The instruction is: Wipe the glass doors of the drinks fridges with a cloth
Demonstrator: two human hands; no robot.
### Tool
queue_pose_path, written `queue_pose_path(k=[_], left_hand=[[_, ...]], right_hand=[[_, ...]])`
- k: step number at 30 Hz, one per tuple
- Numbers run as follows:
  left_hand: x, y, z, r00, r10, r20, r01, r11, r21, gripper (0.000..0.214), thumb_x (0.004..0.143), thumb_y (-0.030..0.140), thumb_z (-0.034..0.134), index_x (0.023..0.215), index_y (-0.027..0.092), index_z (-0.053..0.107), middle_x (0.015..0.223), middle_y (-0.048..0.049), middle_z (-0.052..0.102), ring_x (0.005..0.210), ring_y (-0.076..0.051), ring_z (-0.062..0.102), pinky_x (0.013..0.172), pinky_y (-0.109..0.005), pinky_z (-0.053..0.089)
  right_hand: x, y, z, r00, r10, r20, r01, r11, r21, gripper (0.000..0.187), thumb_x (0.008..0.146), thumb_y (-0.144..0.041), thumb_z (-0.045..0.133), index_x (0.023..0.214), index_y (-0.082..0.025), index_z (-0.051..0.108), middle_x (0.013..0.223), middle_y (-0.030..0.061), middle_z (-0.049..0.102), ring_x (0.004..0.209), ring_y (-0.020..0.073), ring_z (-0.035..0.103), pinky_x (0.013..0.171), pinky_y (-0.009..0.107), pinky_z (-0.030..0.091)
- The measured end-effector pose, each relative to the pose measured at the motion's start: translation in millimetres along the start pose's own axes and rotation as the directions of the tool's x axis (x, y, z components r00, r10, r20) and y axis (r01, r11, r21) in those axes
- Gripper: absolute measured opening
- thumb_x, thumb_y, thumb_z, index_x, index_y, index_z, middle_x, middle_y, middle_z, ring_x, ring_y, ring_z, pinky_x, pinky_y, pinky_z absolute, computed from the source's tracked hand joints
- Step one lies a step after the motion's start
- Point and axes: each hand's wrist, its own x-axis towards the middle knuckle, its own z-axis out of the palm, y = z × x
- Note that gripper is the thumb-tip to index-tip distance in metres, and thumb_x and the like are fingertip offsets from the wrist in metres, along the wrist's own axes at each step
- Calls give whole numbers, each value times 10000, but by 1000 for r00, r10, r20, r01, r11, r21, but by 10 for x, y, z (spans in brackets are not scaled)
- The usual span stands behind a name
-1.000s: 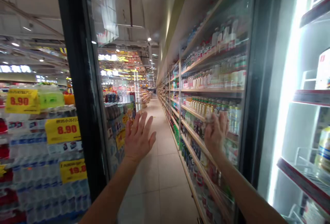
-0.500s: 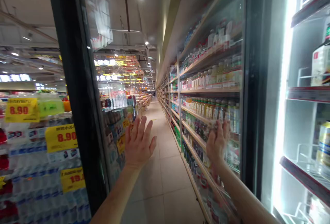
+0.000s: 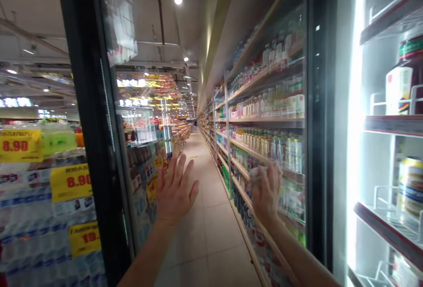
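Note:
A black-framed glass door (image 3: 152, 27) of a drinks fridge stands in front of me, and the aisle shows through its pane. Flat against the glass, fingers spread, is my left hand (image 3: 175, 190); nothing is in it. My right hand (image 3: 269, 190) is raised at the right half of the pane, its fingers blurred. A pale, crumpled cloth (image 3: 256, 174) shows at its fingertips, pressed to the glass. Most of the cloth is hidden or smeared by motion.
At right, the lit fridge shelves (image 3: 393, 124) hold a dark bottle (image 3: 399, 80) and a yellow can (image 3: 411, 181). Left of the door, packs of bottled drinks (image 3: 53, 243) are stacked beneath yellow price signs (image 3: 71, 181). Beyond the glass, long drink shelves (image 3: 267, 119) line the tiled aisle (image 3: 198, 216).
My right hand has shifted left across the pane with the cloth. My left hand keeps about the same spot. The view has turned slightly right.

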Motion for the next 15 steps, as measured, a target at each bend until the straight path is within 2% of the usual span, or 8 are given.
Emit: queue_pose_path(k=[2, 4, 6, 8, 9, 11, 13, 15], left_hand=[[-6, -15, 0, 1000, -4, -8, 4, 1000, -11, 636, 833, 313, 536, 1410, 232, 280, 1397, -91, 408, 1367, -202, 237, 1135, -412, 123], [-13, -28, -3, 1000, -5, -7, 5, 1000, -16, 629, 834, 313, 534, 1407, 235, 287, 1399, -89, 406, 1366, -201, 239, 1136, -408, 124], [-19, -30, -8, 1000, -4, 2, 4, 1000, -16, 631, 836, 313, 530, 1410, 237, 278, 1404, -85, 399, 1368, -203, 236, 1137, -410, 119], [-21, -22, -12, 1000, -6, 13, 6, 1000, -11, 638, 839, 314, 525, 1415, 234, 264, 1407, -83, 396, 1369, -208, 231, 1138, -417, 115], [-20, -17, -14, 1000, -5, 14, 5, 1000, -7, 640, 838, 315, 524, 1416, 232, 261, 1405, -84, 399, 1369, -211, 231, 1137, -420, 117], [-16, -7, -20, 1000, -3, 11, 3, 1000, -1, 638, 836, 314, 525, 1413, 224, 270, 1398, -88, 410, 1367, -216, 236, 1135, -425, 124], [-12, -3, -27, 1000, 1, 13, -1, 1000, 4, 624, 835, 308, 526, 1406, 218, 291, 1391, -93, 419, 1365, -219, 242, 1132, -424, 132], [-13, -9, -34, 1000, 3, 19, -3, 1000, 5, 610, 837, 302, 520, 1400, 212, 305, 1388, -95, 422, 1366, -217, 241, 1132, -422, 134]], right_hand=[[-97, -178, 4, 957, -251, 144, 245, 968, 64, 511, 820, -190, 457, 1325, -249, 407, 1480, 112, 280, 1372, 297, 237, 1075, 587, 213], [-96, -167, -1, 938, -313, 148, 306, 949, 70, 514, 811, -181, 462, 1317, -261, 414, 1476, 102, 290, 1363, 289, 264, 1078, 576, 217], [0, -21, -13, 988, -151, 17, 151, 989, -4, 522, 826, -186, 430, 1342, -251, 387, 1476, 118, 285, 1367, 294, 253, 1062, 591, 232], [110, 87, -19, 992, 33, -119, -39, 998, -51, 530, 844, -195, 393, 1371, -225, 351, 1478, 145, 268, 1373, 302, 231, 1043, 606, 252], [139, 83, -18, 988, 67, -139, -75, 996, -56, 534, 847, -196, 387, 1379, -214, 340, 1482, 153, 256, 1377, 304, 219, 1041, 607, 255], [121, -38, -17, 998, -46, -33, 45, 999, -24, 542, 837, -194, 412, 1374, -222, 348, 1490, 141, 242, 1378, 304, 215, 1052, 595, 251], [47, -192, -14, 957, -266, 117, 260, 964, 60, 535, 813, -186, 454, 1340, -260, 396, 1490, 102, 259, 1371, 295, 243, 1071, 575, 235], [9, -227, -11, 921, -358, 155, 346, 933, 98, 523, 801, -183, 476, 1313, -280, 429, 1488, 80, 272, 1360, 291, 272, 1081, 571, 215]])
